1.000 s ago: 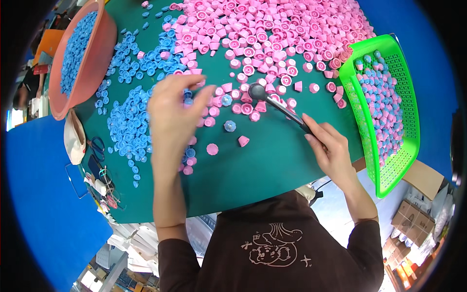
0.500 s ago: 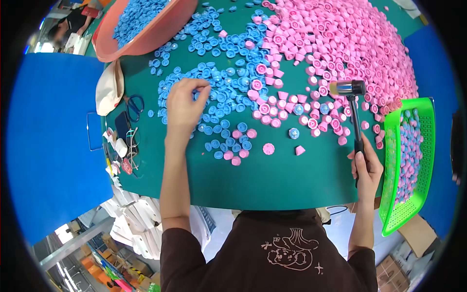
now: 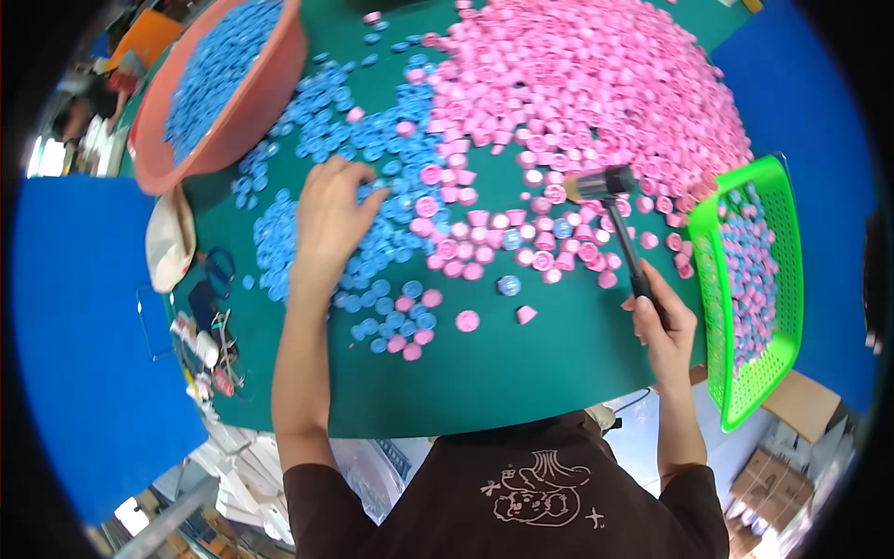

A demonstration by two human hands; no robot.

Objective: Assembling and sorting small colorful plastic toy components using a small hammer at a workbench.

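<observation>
My left hand (image 3: 328,212) hovers over or rests on a spread of small blue round caps (image 3: 279,244). Its fingers are bent, with a gap between thumb and index finger; nothing shows in that gap but blue caps below, and the other fingertips are hidden. In my right hand (image 3: 667,321) is the black handle of a small mallet (image 3: 603,184), its head metal with one pale yellow and one black face. Small pink cups (image 3: 484,244) lie near the mallet head, a few blue-topped pieces (image 3: 508,285) among them.
A big pink heap (image 3: 596,84) covers the far side of the green table (image 3: 521,382). At right stands a green basket (image 3: 792,270) of mixed pieces. Far left is an orange basin (image 3: 296,56) of blue caps. Scissors (image 3: 220,270) and a cloth bag (image 3: 170,244) lie left.
The whole view has shifted, so the table sits lower and further left. The left thumb and index finger look slightly further apart. The mallet stays in my right hand, its handle more tilted.
</observation>
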